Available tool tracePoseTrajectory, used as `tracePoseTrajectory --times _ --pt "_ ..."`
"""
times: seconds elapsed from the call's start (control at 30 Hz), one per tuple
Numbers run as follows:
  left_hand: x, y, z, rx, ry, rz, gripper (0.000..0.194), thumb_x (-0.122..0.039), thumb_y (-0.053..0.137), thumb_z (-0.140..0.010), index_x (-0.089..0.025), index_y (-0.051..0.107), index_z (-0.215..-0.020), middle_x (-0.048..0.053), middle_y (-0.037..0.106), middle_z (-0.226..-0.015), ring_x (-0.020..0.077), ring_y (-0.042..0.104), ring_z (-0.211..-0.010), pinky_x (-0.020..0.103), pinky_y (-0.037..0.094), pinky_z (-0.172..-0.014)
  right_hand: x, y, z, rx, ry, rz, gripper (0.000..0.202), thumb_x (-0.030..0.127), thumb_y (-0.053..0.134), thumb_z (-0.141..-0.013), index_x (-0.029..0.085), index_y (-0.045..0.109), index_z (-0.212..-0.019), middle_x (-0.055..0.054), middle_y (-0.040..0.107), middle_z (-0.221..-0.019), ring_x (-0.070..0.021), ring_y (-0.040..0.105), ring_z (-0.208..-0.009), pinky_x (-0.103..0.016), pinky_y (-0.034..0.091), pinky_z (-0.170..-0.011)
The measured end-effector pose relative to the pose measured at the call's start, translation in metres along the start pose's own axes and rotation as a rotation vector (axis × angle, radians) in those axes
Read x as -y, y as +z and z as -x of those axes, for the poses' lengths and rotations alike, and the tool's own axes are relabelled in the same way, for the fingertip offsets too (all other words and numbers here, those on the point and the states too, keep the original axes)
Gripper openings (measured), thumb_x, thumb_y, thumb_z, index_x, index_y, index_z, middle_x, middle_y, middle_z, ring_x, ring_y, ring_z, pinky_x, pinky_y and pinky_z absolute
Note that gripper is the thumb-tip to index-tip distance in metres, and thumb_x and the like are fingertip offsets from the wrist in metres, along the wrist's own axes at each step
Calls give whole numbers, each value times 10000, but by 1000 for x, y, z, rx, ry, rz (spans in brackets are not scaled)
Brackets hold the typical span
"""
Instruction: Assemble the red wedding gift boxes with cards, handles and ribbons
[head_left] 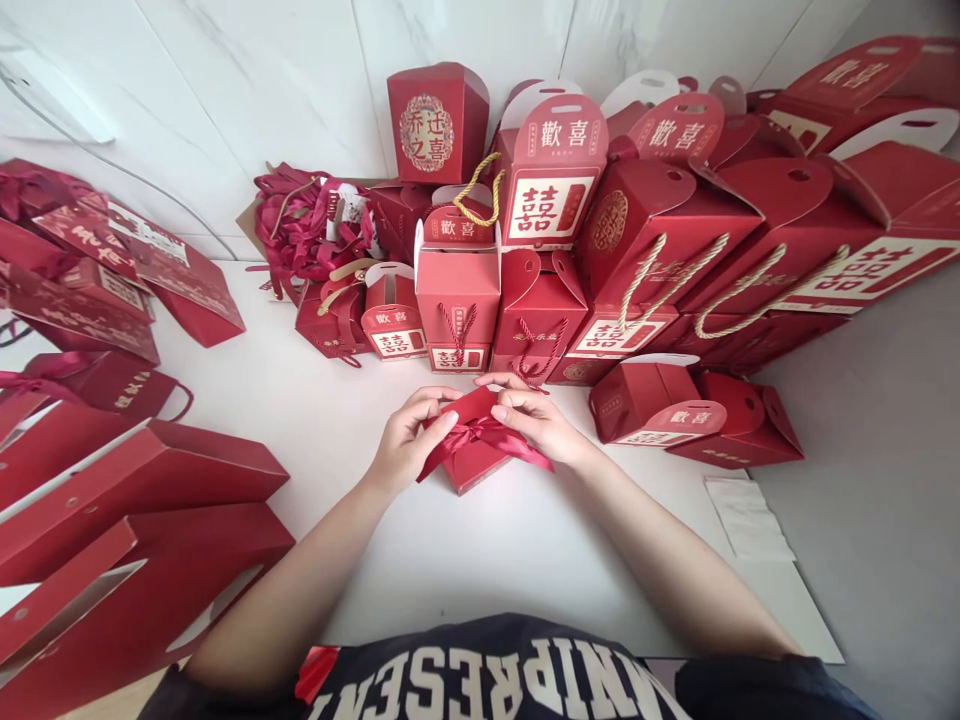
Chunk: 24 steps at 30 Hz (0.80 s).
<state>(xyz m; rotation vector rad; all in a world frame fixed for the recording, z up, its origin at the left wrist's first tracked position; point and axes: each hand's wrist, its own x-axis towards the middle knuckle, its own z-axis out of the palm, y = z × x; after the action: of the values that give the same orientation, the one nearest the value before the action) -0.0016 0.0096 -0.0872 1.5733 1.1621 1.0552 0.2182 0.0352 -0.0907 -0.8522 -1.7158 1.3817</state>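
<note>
In front of me on the white table [442,570] is a small red gift box [480,472]. A dark red ribbon [517,442] is tied in a bow across its top, with loose ends hanging to both sides. My left hand [416,432] has thumb and fingers closed on the box and ribbon at the left side. On the other side my right hand [536,420] grips the ribbon by the bow, the thumb pressed on it. Some fingertips of both hands are hidden behind the box's upper edge.
Red gift boxes with rope handles [667,240] stand stacked along the back and right. A heap of dark red ribbons [307,220] lies at the back left. Large red bags [187,460] and more boxes fill the left. White papers [750,518] lie at the right.
</note>
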Motion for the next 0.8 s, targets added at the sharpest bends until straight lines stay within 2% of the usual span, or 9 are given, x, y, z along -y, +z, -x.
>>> tracePoseTrajectory --times 0.13,0.33,0.4,0.47,0.53,0.63,0.7,0.8 --pt "9 5 0 -67 -58 121 449 -445 597 -880 -173 418 -572 99 635 -1149 225 604 -1051 348 476 -955 -2 1 2 -16 -18 1 440 528 565 -918 203 479 -635 -75 545 -1304 -233 499 -1258 -401 367 -1062" --pt "12 5 -2 -85 -91 263 406 -402 597 -883 -163 481 -575 92 638 -1123 234 612 -1029 354 502 -881 -8 2 1 -39 -46 -36 444 519 582 -913 199 453 -634 -76 561 -1285 -221 538 -1198 -378 380 -1049" --pt "10 1 -3 -45 -70 236 417 -397 604 -883 -160 496 -557 94 642 -1107 239 613 -1031 359 491 -892 -6 1 2 -35 -15 -38 375 525 567 -919 212 515 -721 -67 561 -1294 -211 543 -1193 -360 406 -1023" --pt "6 -5 -4 20 -59 178 443 -422 586 -894 -159 528 -542 104 646 -1113 250 613 -1036 366 486 -888 0 -1 7 -72 28 11 295 537 530 -933 245 571 -916 -56 561 -1293 -198 553 -1174 -336 436 -982" --pt "2 -12 -4 74 -54 137 467 -450 560 -905 -161 555 -539 113 645 -1133 261 610 -1051 374 484 -890 8 -4 17 -156 63 125 304 545 494 -947 261 560 -1035 -50 593 -1204 -188 582 -1085 -313 461 -911" --pt "-2 -18 -5 102 -23 96 460 -434 579 -898 -163 547 -527 110 645 -1123 271 597 -1099 372 464 -940 20 -8 36 -257 183 366 335 552 468 -957 233 545 -888 -11 619 -838 -164 579 -761 -284 447 -722" --pt "-3 -19 -6 100 0 59 432 -403 602 -890 -165 557 -533 104 645 -1110 263 595 -1105 366 454 -960 26 -8 48 -222 315 452 406 576 449 -957 222 527 -773 19 572 -649 -148 522 -609 -272 398 -621" --pt "-1 -18 -7 78 17 15 386 -373 611 -888 -168 606 -561 102 645 -1098 248 602 -1085 358 463 -947 27 -5 61 -84 430 336 495 608 472 -934 202 547 -660 7 599 -593 -137 517 -553 -259 371 -562"
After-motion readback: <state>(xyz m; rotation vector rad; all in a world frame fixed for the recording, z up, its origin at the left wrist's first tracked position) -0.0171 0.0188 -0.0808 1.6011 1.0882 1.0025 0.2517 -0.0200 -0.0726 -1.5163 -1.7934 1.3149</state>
